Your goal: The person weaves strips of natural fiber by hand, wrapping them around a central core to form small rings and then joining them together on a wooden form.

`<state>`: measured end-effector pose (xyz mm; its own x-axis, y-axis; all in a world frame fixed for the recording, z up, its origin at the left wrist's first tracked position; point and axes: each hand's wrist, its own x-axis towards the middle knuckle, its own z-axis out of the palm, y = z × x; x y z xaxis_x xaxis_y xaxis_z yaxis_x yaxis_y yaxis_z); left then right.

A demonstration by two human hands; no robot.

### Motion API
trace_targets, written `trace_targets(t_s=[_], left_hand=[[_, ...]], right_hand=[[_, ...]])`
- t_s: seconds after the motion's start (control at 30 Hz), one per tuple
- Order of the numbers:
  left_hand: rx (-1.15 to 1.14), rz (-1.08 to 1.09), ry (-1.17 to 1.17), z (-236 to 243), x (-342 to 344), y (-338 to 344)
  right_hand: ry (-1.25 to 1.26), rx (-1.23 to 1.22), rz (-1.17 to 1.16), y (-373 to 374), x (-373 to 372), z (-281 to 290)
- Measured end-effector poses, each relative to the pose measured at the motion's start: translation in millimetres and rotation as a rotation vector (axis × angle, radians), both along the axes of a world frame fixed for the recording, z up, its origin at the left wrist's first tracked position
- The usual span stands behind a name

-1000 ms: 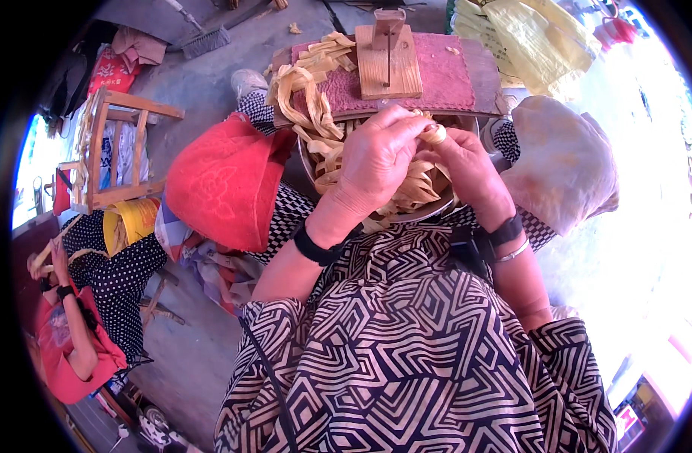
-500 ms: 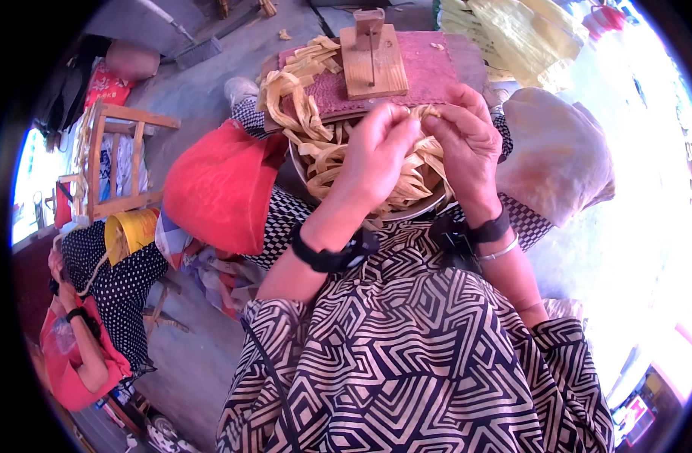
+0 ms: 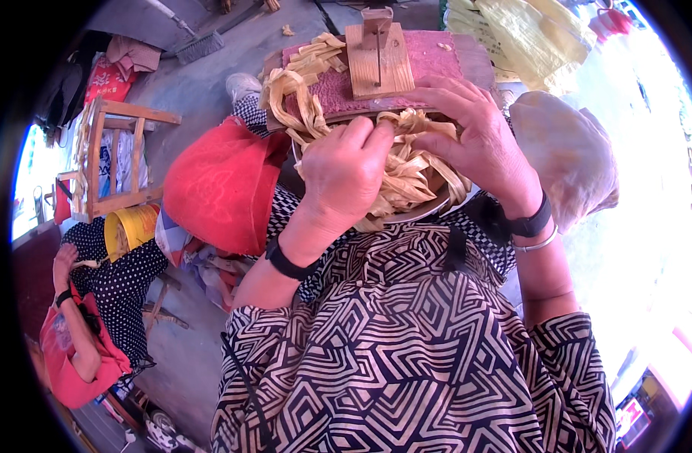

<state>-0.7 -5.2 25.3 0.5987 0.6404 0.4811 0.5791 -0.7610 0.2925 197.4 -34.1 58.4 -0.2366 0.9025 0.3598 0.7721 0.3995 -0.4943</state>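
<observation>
My left hand [image 3: 344, 172] is a closed fist over the left half of a bowl [image 3: 427, 213], thumb and forefinger pinched at the end of a pale yellow strip [image 3: 408, 121]. The strip looks like dried husk; most of the grip is hidden behind the fist. Just right of it, my right hand [image 3: 488, 143] has its fingers spread, with the thumb apart above the heap of husk strips [image 3: 410, 181] in the bowl. A plaited husk band [image 3: 308, 106] loops down from a pink cloth [image 3: 437, 60] on a board at the bowl's far side.
A wooden block with an upright piece and metal rod [image 3: 380, 64] stands on the pink cloth. Red cloth [image 3: 217, 189] and beige cloth [image 3: 561, 151] cover either side of my lap. Left are a wooden chair [image 3: 123, 200], a yellow bucket [image 3: 131, 230] and another person [image 3: 81, 340].
My hands, earlier together at the strip, have moved apart. The left has come down and left into a fist; the right has gone right and its fingers have spread.
</observation>
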Motion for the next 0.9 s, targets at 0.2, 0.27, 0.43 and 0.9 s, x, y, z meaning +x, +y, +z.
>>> trace_targets(t_s=[0.2, 0.27, 0.43, 0.9], left_hand=[[0.123, 0.025, -0.075, 3, 7, 4], [0.108, -0.008, -0.163, -4, 14, 2], [-0.262, 0.011, -0.168, -6, 23, -7], [-1.617, -0.076, -0.725, 7, 13, -7]], right_hand=[[0.554, -0.409, -0.374, -14, -15, 3], [0.636, -0.315, -0.282, -15, -16, -23], [0.458, -0.165, -0.306, -18, -24, -30], [0.312, -0.203, -0.049, -12, 11, -49]])
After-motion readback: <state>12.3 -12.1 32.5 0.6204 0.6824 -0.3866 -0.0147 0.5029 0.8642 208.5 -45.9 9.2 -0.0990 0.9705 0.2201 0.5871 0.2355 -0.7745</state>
